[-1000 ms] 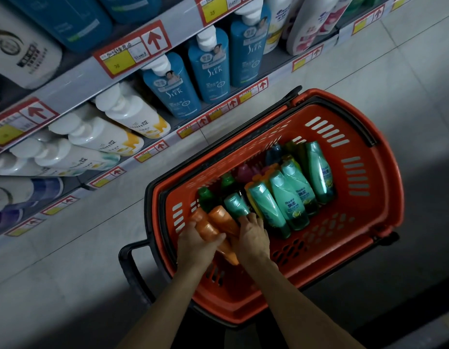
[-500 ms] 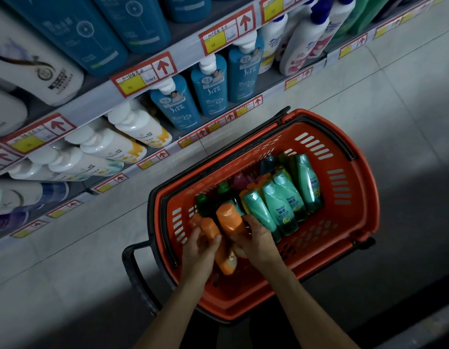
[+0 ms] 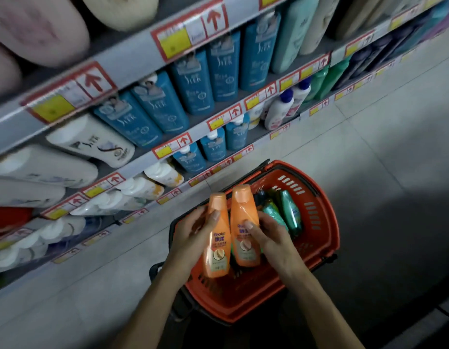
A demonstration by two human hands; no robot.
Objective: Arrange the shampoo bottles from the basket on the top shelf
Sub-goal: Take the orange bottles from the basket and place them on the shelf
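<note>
Early stage, by the look of it. Left hand (image 3: 190, 231) grips an orange bottle (image 3: 217, 250) round its middle, thumb across the front, cap pointing away toward the shelves. Right hand (image 3: 275, 241) grips a second orange bottle (image 3: 243, 210) the same way, fingers round its right side, thumb on the label. The two bottles are side by side, touching or nearly so, held above the near-left part of the red basket (image 3: 316, 222) and clear of what lies in it. The basket sits on the floor (image 3: 369, 172) just in front of the shelving.

Done: two bottles out of the basket and in hand. Not done: neither is on any shelf yet. Left in the basket: at least two green bottles (image 3: 290, 215) along the right side, plus darker ones behind them, too dim to count. So most of the load is waiting.

Destination: top shelf not clearly in view. The highest shelf edge (image 3: 122, 56) visible carries blurred pink and cream bottles (image 3: 37, 28); cannot tell whether that is the top one. Lower rows hold blue bottles (image 3: 193, 81) and white bottles (image 3: 92, 139), with red-and-yellow price tags (image 3: 190, 34) along the edges. No free slot shows from here.

Judgement: this looks like an early pair out of several. Next is raising both bottles to the shelf and standing them upright, then the green ones.
</note>
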